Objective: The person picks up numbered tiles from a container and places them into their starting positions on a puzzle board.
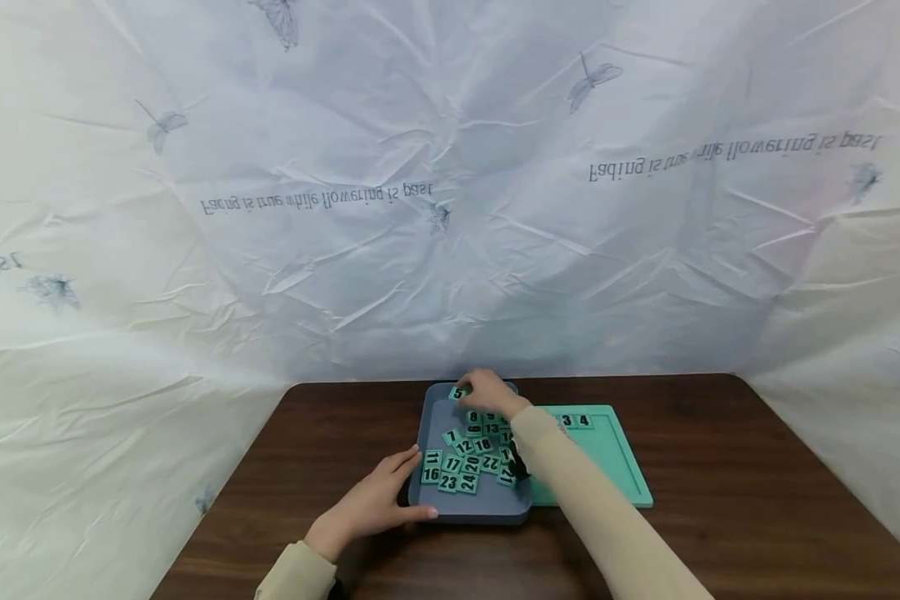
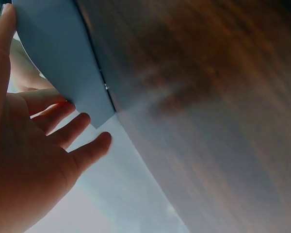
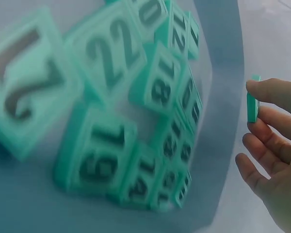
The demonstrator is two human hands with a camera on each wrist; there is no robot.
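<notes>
A small green tile marked 5 (image 1: 457, 392) is pinched between the thumb and fingers of my right hand (image 1: 491, 393), over the far end of a grey-blue tray (image 1: 480, 505). In the right wrist view the tile (image 3: 252, 104) shows edge-on, above several numbered tiles (image 3: 160, 82) lying in the tray. My left hand (image 1: 378, 498) rests at the tray's near left corner, its thumb along the front rim and its fingers stretched along the left side. The left wrist view shows these fingers (image 2: 80, 127) spread loosely by the tray wall (image 2: 63, 48).
Right of the tray lies a mint-green board (image 1: 603, 462) with a raised rim, partly hidden by my right forearm. Tiles 3 and 4 (image 1: 584, 421) sit along its top. Both rest on a dark wooden table (image 1: 720, 467), with a pale printed sheet (image 1: 450, 283) behind.
</notes>
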